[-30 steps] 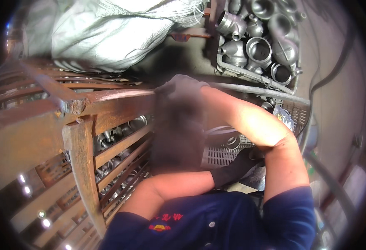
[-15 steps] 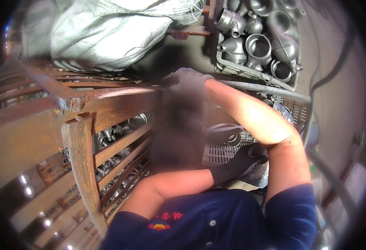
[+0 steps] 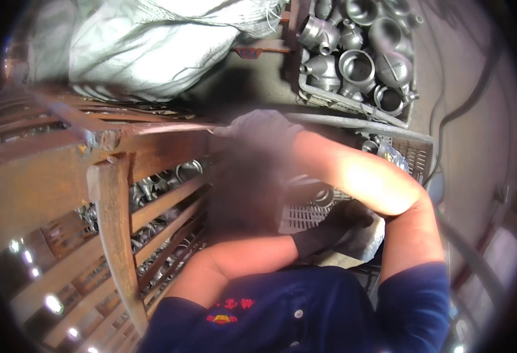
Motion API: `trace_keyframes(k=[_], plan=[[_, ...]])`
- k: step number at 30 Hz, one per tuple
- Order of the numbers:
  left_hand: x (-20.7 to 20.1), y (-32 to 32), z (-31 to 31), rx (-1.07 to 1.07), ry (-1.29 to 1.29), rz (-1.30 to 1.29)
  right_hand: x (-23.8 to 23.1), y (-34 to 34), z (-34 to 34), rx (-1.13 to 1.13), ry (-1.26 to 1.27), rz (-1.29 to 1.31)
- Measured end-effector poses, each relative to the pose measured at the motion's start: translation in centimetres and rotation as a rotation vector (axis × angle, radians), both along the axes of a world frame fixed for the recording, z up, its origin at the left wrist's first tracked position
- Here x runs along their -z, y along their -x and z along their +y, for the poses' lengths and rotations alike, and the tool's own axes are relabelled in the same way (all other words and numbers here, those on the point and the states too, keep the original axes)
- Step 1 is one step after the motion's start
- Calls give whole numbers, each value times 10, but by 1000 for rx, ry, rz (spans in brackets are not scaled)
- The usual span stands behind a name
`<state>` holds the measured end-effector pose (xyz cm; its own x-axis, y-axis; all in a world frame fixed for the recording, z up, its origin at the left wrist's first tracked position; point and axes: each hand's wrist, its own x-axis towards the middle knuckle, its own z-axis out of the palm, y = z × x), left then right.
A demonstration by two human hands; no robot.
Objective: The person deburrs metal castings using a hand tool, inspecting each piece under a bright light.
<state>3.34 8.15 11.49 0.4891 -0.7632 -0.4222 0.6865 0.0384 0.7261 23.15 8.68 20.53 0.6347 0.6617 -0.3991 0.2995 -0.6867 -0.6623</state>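
Note:
My left hand (image 3: 335, 226), in a dark glove, is bent in front of my body beside a whitish sheet or cloth (image 3: 361, 244). Its fingers look curled, but what they hold is hidden. Across from it, my right hand (image 3: 264, 126), in a grey glove, reaches over near the top rail of a rusty metal frame (image 3: 158, 147). That hand's fingers are blurred. Under it, a large dark smear (image 3: 247, 188) covers the middle of the view and hides what lies there. Beyond the smear, a round metal fitting (image 3: 323, 196) rests in a grey slotted plastic crate (image 3: 302, 217).
A crate (image 3: 355, 106) of grey metal pipe fittings (image 3: 357, 67) stands at the far right. More fittings (image 3: 152, 188) lie behind the rusty bars at left. A large white woven sack (image 3: 152, 53) fills the far left. Dark cables (image 3: 467, 106) run along the floor at right.
My right hand has come slightly nearer to me. My left hand has turned, hiding the round opening that showed at its fingers, and more of the whitish sheet shows. The whole view has shifted slightly.

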Motion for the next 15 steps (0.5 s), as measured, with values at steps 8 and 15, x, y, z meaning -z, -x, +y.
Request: trace_keyframes(k=[8, 15], plan=[[14, -12, 2, -157, -25, -190, -65, 75, -105, 846, -842, 172], [-35, -32, 15, -178, 110, 173, -50, 213, -180, 1348, -1007, -86]])
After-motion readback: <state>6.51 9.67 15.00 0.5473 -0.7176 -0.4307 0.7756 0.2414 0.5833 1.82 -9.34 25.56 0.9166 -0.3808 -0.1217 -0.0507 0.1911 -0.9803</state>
